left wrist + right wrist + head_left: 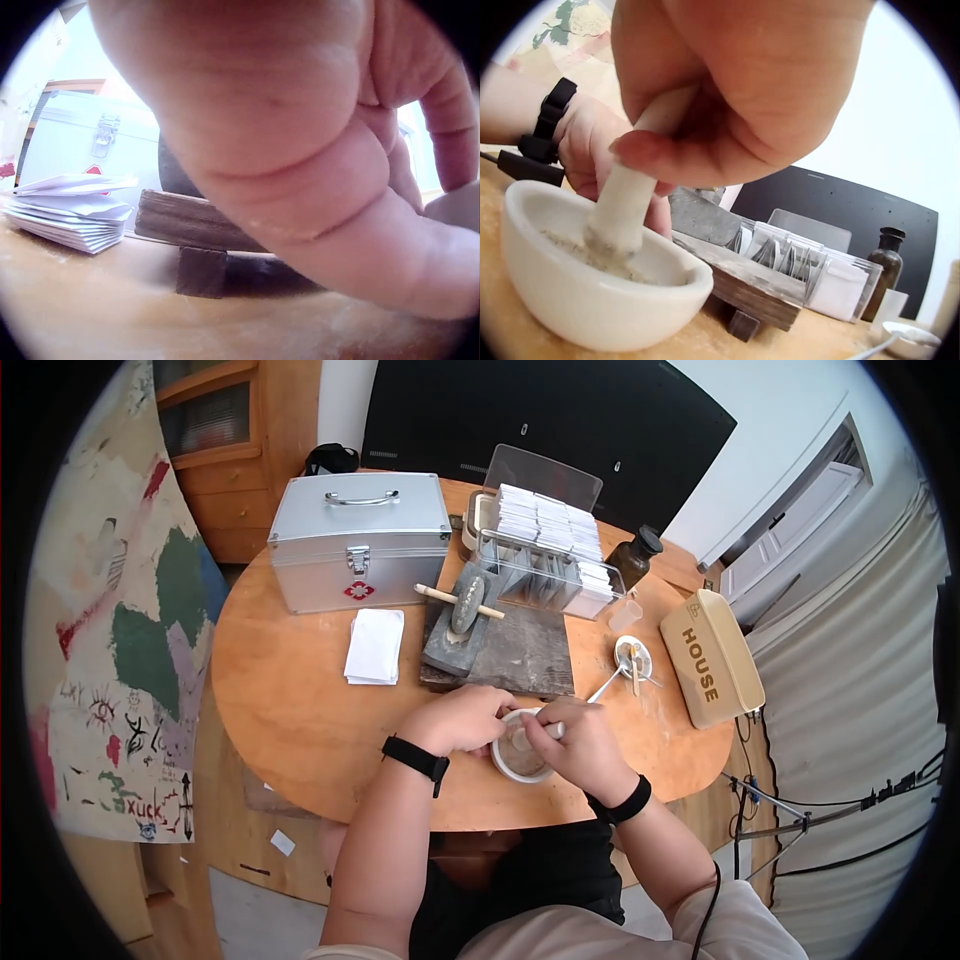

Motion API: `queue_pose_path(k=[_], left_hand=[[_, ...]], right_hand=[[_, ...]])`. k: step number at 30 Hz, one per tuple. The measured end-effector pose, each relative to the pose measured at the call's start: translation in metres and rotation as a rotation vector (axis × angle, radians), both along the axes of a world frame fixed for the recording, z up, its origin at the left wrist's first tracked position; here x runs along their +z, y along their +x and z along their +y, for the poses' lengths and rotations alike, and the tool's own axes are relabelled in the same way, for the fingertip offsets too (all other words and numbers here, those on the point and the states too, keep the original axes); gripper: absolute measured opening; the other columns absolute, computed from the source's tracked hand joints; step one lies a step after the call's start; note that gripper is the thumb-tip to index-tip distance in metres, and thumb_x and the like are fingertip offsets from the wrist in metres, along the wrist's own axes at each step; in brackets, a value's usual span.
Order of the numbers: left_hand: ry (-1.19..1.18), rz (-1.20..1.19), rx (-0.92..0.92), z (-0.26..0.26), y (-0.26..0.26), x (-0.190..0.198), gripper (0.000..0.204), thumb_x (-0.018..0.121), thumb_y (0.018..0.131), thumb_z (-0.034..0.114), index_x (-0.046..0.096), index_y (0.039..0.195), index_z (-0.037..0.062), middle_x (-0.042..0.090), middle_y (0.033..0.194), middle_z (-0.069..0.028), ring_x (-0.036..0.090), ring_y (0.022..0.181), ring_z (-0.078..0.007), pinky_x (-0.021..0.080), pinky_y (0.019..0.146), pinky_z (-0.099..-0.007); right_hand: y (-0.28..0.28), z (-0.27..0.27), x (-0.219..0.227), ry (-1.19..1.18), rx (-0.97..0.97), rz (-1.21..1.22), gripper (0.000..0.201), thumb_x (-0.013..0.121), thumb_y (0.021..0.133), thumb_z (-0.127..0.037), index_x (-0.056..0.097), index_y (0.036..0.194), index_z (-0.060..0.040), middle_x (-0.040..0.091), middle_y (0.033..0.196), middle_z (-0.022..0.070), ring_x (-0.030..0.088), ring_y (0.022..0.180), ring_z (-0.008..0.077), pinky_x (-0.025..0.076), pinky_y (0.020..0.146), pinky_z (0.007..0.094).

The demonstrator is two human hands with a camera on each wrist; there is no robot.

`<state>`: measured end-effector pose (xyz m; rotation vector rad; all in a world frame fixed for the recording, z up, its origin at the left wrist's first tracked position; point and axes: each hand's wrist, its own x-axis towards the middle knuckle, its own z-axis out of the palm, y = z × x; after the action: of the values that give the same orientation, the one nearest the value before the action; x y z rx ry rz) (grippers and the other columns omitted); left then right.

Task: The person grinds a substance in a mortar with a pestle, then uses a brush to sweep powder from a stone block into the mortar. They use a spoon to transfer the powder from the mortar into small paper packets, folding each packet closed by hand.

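Note:
A white mortar [604,315] stands on the wooden table near its front edge. Greyish-brown coarse powder [585,255] lies inside it. My right hand [585,738] grips a white pestle [622,206], its thumb and fingers wrapped round the shaft. The pestle leans, with its lower end down in the powder. At the far left side of the mortar, my left hand [465,718] holds the rim with curled fingers; the mortar's wall hides part of them. Large and close in the left wrist view, the same hand covers the mortar there.
Just beyond the hands is a wooden board [530,655] bearing a dark stone slab [450,653]. A silver case [320,565], white paper packets [375,647], a clear box [545,585], a brown bottle [635,560], a small white dish [622,649] and a HOUSE bin [710,660] stand around.

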<state>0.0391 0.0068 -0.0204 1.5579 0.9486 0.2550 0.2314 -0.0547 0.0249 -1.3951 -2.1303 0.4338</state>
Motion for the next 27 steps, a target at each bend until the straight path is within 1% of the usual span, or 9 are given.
queue_pose_path(k=[7, 10, 12, 13, 16, 18, 20, 22, 27], left_hand=[[0.018, 0.03, -0.006, 0.0, 0.0, 0.001, 0.034, 0.06, 0.1, 0.01, 0.065, 0.131, -0.0025, 0.075, 0.105, -0.0127, 0.074, 0.08, -0.0189, 0.062, 0.069, -0.0318], [0.018, 0.005, 0.006, 0.0, 0.001, -0.005, 0.034, 0.06, 0.1, 0.01, 0.065, 0.131, -0.0024, 0.075, 0.106, -0.0132, 0.074, 0.081, -0.0193, 0.062, 0.069, -0.032], [0.021, 0.01, 0.007, -0.001, 0.001, -0.004, 0.033, 0.06, 0.101, 0.01, 0.065, 0.131, -0.0023, 0.075, 0.106, -0.0135, 0.074, 0.081, -0.0192, 0.062, 0.069, -0.032], [0.022, 0.015, 0.012, -0.001, 0.001, -0.004, 0.032, 0.06, 0.101, 0.01, 0.065, 0.13, -0.0021, 0.075, 0.106, -0.0138, 0.074, 0.082, -0.0192, 0.062, 0.069, -0.032], [0.025, 0.017, 0.022, -0.003, 0.001, 0.0, 0.032, 0.059, 0.1, 0.008, 0.066, 0.13, -0.0023, 0.074, 0.107, -0.014, 0.074, 0.083, -0.0193, 0.062, 0.07, -0.032], [0.027, 0.043, 0.024, -0.005, 0.002, 0.007, 0.033, 0.058, 0.099, 0.007, 0.066, 0.129, -0.0022, 0.074, 0.106, -0.0139, 0.074, 0.083, -0.0193, 0.062, 0.07, -0.0322], [0.027, 0.065, 0.025, -0.005, 0.004, 0.008, 0.033, 0.058, 0.098, 0.006, 0.066, 0.128, -0.0022, 0.074, 0.106, -0.0138, 0.074, 0.083, -0.0192, 0.062, 0.07, -0.0323], [0.029, 0.061, 0.018, -0.003, 0.005, 0.003, 0.033, 0.057, 0.096, 0.005, 0.067, 0.126, -0.0026, 0.074, 0.104, -0.0134, 0.074, 0.082, -0.0193, 0.062, 0.069, -0.0327], [0.019, 0.002, 0.037, -0.004, 0.004, -0.002, 0.031, 0.057, 0.097, 0.006, 0.067, 0.125, -0.0033, 0.074, 0.103, -0.0128, 0.074, 0.081, -0.0189, 0.062, 0.068, -0.0324]], right_hand=[[0.0, 0.004, -0.01, 0.003, 0.013, 0.009, 0.017, 0.078, 0.089, -0.015, 0.076, 0.081, -0.0005, 0.069, 0.074, 0.0175, 0.068, 0.067, 0.0347, 0.055, 0.063, 0.041], [-0.003, 0.002, -0.011, 0.087, -0.017, 0.021, 0.017, 0.078, 0.089, -0.015, 0.076, 0.08, -0.0009, 0.07, 0.073, 0.0179, 0.068, 0.065, 0.0352, 0.055, 0.062, 0.0407], [-0.004, -0.003, -0.006, -0.087, 0.009, 0.054, 0.018, 0.078, 0.089, -0.016, 0.076, 0.079, -0.0009, 0.07, 0.072, 0.0184, 0.069, 0.064, 0.0366, 0.056, 0.063, 0.0414], [-0.002, -0.003, -0.003, -0.087, 0.009, 0.056, 0.018, 0.078, 0.089, -0.016, 0.076, 0.079, -0.0009, 0.07, 0.072, 0.0184, 0.069, 0.064, 0.0366, 0.056, 0.063, 0.0414], [0.006, 0.001, -0.001, -0.191, -0.008, -0.083, 0.018, 0.077, 0.089, -0.017, 0.077, 0.081, -0.0011, 0.07, 0.072, 0.0192, 0.069, 0.064, 0.0373, 0.057, 0.064, 0.0414], [0.008, 0.008, -0.007, 0.012, -0.01, -0.097, 0.017, 0.076, 0.089, -0.017, 0.078, 0.085, -0.0011, 0.07, 0.074, 0.0206, 0.07, 0.066, 0.0372, 0.057, 0.065, 0.0408], [0.002, 0.004, -0.007, -0.005, -0.023, -0.046, 0.016, 0.076, 0.089, -0.017, 0.078, 0.087, -0.0007, 0.071, 0.075, 0.0213, 0.071, 0.066, 0.0369, 0.057, 0.065, 0.0403], [-0.002, -0.004, -0.007, -0.1, 0.051, 0.123, 0.017, 0.076, 0.089, -0.016, 0.078, 0.086, 0.0001, 0.071, 0.076, 0.0205, 0.07, 0.067, 0.0368, 0.057, 0.065, 0.0408], [0.013, -0.005, -0.008, -0.139, 0.012, -0.081, 0.017, 0.077, 0.09, -0.015, 0.077, 0.088, 0.0013, 0.072, 0.077, 0.0189, 0.07, 0.065, 0.0339, 0.057, 0.065, 0.0393]])
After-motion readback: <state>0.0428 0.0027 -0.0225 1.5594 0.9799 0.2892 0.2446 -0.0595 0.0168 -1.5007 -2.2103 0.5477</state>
